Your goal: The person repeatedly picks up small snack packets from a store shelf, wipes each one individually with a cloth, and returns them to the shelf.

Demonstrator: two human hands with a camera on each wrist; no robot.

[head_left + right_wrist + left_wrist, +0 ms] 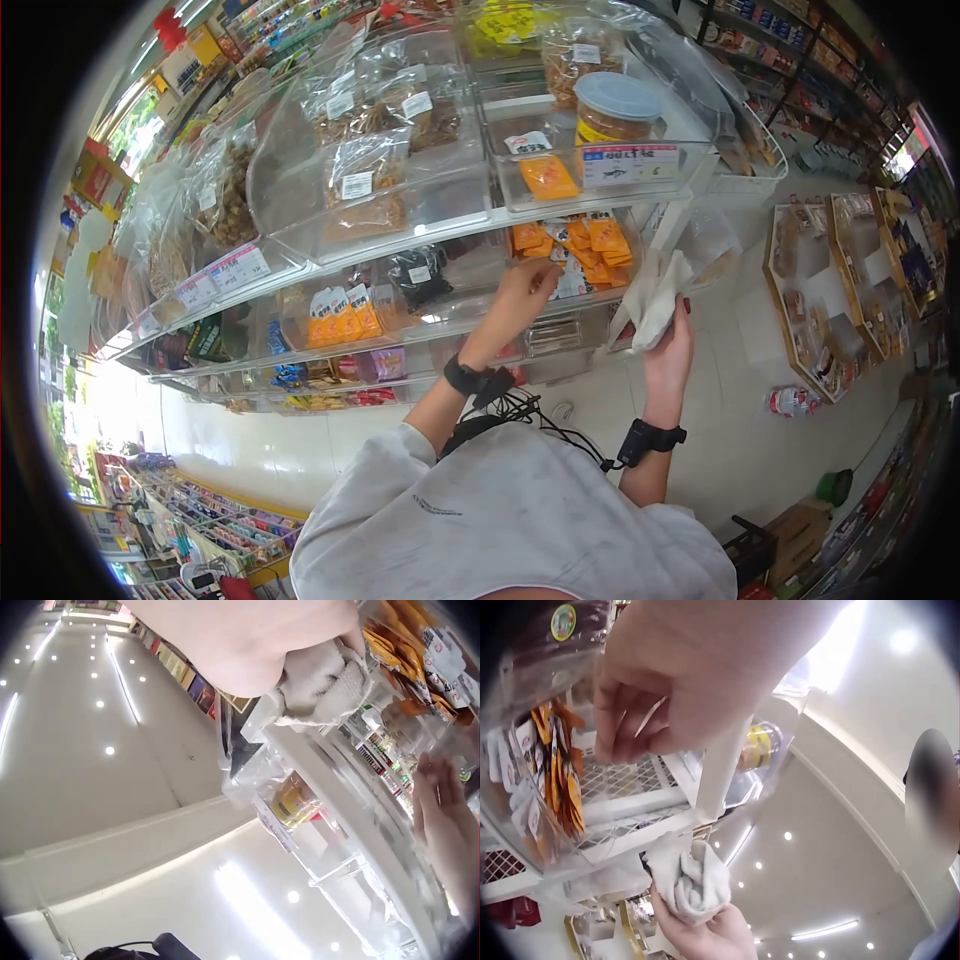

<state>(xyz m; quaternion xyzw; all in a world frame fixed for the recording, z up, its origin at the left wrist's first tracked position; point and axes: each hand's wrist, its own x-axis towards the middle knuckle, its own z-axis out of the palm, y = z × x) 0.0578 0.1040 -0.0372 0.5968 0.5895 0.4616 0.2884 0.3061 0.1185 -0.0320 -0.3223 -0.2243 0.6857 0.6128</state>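
Observation:
My right hand (pixel 672 345) grips a crumpled white cloth (pixel 655 300) beside the right end post of the shelf. In the left wrist view the cloth (pixel 690 879) is bunched up above the fingers. My left hand (pixel 524 298) is in front of a clear bin of orange and white sachets (pixel 590 250), its fingers loosely bent and nothing seen in them. From the right wrist view, the fingers of the left hand (pixel 442 799) lie close together and nearly straight, near the orange sachets (pixel 401 649).
On the upper shelf stand bagged dried snacks (pixel 360 185) and a blue-lidded tub (pixel 618 105) behind a price label (pixel 630 166). Further orange packets (pixel 343 315) and a dark bag (pixel 415 275) are to the left. Low display trays (pixel 815 290) stand across the aisle at right.

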